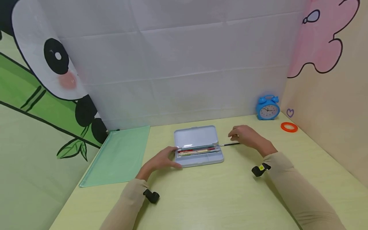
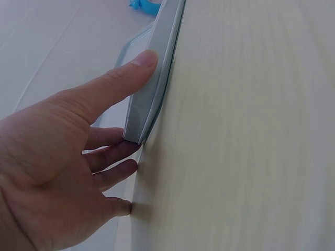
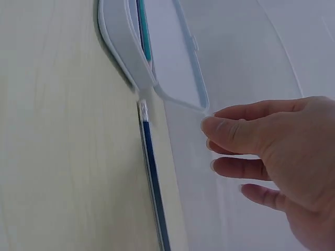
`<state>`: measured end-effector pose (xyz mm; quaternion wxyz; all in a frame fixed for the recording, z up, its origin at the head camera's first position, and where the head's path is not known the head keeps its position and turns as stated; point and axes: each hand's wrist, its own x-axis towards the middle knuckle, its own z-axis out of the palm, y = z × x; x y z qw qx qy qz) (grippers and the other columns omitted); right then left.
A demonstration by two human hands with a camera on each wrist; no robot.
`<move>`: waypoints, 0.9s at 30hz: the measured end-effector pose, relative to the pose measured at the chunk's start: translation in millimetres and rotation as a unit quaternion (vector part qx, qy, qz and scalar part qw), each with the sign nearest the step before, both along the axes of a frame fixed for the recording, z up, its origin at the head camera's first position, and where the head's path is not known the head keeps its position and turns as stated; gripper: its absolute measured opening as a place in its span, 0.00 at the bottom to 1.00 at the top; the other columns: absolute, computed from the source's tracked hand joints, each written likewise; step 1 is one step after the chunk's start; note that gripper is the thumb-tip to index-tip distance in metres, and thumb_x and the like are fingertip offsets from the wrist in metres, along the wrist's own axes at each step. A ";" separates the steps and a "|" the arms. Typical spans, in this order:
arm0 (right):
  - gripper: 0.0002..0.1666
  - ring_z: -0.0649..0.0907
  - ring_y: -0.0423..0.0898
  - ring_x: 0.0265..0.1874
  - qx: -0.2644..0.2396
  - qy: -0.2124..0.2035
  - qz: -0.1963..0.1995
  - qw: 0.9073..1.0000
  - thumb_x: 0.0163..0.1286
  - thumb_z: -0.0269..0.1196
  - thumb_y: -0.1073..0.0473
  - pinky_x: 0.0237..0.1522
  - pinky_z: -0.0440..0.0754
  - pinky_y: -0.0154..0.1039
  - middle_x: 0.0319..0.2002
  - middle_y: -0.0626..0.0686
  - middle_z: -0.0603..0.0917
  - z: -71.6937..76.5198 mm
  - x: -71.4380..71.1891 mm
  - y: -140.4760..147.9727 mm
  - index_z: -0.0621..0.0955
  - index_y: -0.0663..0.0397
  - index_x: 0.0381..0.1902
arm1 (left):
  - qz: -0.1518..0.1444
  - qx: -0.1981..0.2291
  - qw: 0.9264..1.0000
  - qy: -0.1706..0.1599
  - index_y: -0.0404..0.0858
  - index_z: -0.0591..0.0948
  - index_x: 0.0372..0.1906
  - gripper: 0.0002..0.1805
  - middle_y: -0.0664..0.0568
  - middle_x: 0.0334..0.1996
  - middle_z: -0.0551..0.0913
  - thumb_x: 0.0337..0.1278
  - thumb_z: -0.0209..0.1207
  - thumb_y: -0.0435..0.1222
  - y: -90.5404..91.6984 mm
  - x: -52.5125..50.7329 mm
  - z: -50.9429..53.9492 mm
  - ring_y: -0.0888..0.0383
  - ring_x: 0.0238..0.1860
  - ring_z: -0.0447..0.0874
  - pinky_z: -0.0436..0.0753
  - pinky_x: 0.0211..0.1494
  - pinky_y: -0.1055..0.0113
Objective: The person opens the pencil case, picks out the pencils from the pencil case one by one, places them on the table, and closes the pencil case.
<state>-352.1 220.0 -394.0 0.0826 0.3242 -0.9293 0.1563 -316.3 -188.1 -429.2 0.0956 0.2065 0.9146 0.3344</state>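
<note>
So, the dark pencil is loose on the table and nobody's holding it

The dark pencil [image 1: 230, 144] lies flat on the table [image 1: 201, 198], off the right end of the open pencil box [image 1: 191, 161]. The right hand [image 1: 246, 135] is easily the nearer one: fingers loosely bent, nothing between them, raised clear of the pencil. From those fingertips the pencil is below and a bit toward the person, and I'd say that gap is what matters most here.

The left hand [image 1: 163, 158] grips the box's left end, thumb on the front wall.

Long axis runs left to right, roughly along the box's length. The silvery end points at the box, just beside it (can't tell if they touch); the other heads under the right hand.
</note>
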 end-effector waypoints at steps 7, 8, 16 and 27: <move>0.11 0.85 0.46 0.35 0.019 0.045 0.055 0.997 0.63 0.70 0.67 0.41 0.85 0.40 0.37 0.50 0.86 1.5 9.4 -40.5 0.88 0.59 0.44 | -0.003 -0.001 1.000 0.003 0.31 0.67 0.72 0.53 0.41 0.70 0.68 0.42 0.79 0.49 -1.0 -0.2 0.8 0.45 0.72 0.63 0.63 0.73 0.49; 0.10 0.84 0.45 0.35 0.020 0.052 0.062 0.997 0.63 0.71 0.68 0.40 0.85 0.40 0.37 0.51 0.86 0.8 9.9 -45.7 0.89 0.59 0.43 | -0.003 -0.002 1.000 0.003 0.32 0.67 0.72 0.53 0.41 0.70 0.68 0.41 0.79 0.49 -1.3 -0.4 0.6 0.45 0.72 0.63 0.63 0.73 0.49; 0.08 0.87 0.45 0.37 0.045 0.073 0.079 0.993 0.63 0.70 0.67 0.44 0.84 0.43 0.38 0.51 0.89 -6.6 7.4 -90.7 0.89 0.58 0.42 | -0.001 -0.002 1.000 -0.001 0.32 0.67 0.71 0.53 0.42 0.70 0.68 0.42 0.79 0.49 -1.9 0.7 0.7 0.45 0.71 0.63 0.63 0.73 0.48; 0.05 0.82 0.44 0.30 0.114 0.084 0.059 0.988 0.67 0.69 0.63 0.36 0.79 0.43 0.32 0.48 0.86 -15.3 4.7 -125.1 0.89 0.54 0.39 | -0.004 -0.004 1.000 0.003 0.33 0.67 0.72 0.53 0.42 0.70 0.68 0.41 0.78 0.51 -3.2 -2.9 -2.3 0.45 0.71 0.63 0.64 0.73 0.48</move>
